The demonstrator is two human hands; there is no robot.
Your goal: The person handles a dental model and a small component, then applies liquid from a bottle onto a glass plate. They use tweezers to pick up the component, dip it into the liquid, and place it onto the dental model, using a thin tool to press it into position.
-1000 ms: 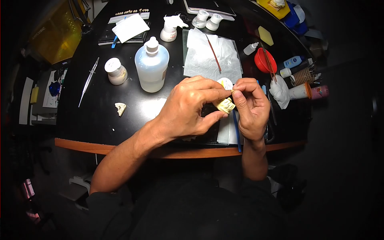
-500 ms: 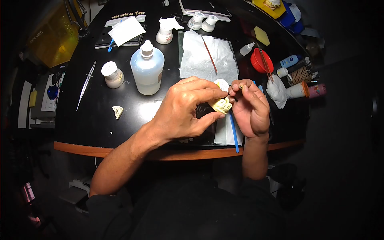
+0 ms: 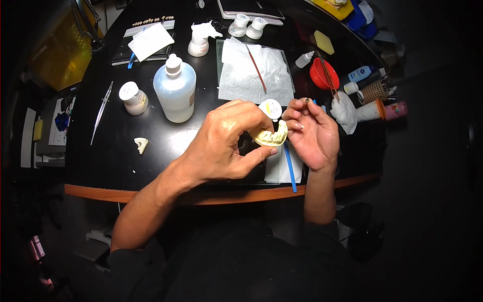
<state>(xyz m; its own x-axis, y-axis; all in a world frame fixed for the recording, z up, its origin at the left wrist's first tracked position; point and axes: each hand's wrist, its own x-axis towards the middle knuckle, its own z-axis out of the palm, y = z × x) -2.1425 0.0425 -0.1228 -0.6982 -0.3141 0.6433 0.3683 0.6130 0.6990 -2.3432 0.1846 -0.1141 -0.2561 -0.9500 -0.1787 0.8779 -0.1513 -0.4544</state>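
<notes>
My left hand (image 3: 221,138) holds a pale yellow dental cast (image 3: 269,136) between thumb and fingers, its row of teeth facing up and toward the right. Beside it, my right hand (image 3: 317,136) is raised with the palm turned to me. Its thumb and index fingertips pinch a tiny dark-and-gold piece (image 3: 307,101), too small to name surely. The other fingers curl loosely near the cast, apart from it. Just behind the cast is a small jar with a white lid (image 3: 270,108). Below the hands lies a blue stick-like handle (image 3: 290,168) on white paper.
A large clear bottle (image 3: 173,95), a jar (image 3: 134,98), tweezers (image 3: 102,113) and a smaller tooth-model piece (image 3: 141,145) stand or lie at left. Behind are a brush (image 3: 256,68) on tissue (image 3: 234,83), a red bowl (image 3: 319,78) and crumpled tissue (image 3: 344,113).
My left hand has moved slightly left and turned the cast, so its tooth arch shows more. My right hand has drawn apart from the cast, its fingers opening while the pinch stays.
</notes>
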